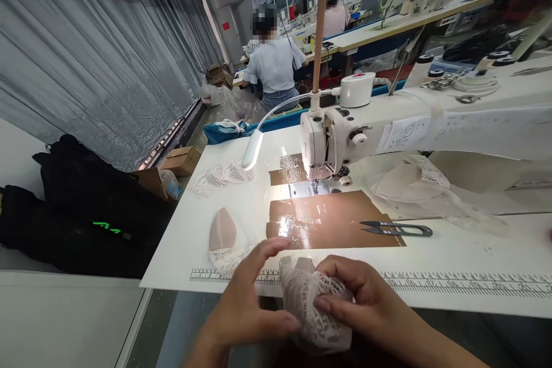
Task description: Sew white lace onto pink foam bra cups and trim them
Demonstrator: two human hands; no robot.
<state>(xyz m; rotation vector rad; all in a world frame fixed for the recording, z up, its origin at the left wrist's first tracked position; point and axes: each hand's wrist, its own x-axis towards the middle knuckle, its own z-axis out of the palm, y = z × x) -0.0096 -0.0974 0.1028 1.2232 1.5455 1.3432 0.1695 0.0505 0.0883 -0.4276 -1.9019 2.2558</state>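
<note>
A white lace piece hangs at the front edge of the table, pinched between the thumb and fingers of my right hand. My left hand is beside it on the left, thumb and fingers spread wide apart; its thumb tip is close to the lace, and I cannot tell whether it touches. On the table to the left lies a beige bra cup with lace along its lower edge. Beyond my hands stands the white sewing machine, its lamp-lit needle area over brown tape.
Black thread snips lie on the brown covering. More lace is at the table's far left, and pale fabric pieces lie under the machine arm. A printed ruler runs along the front edge. A person sits farther back.
</note>
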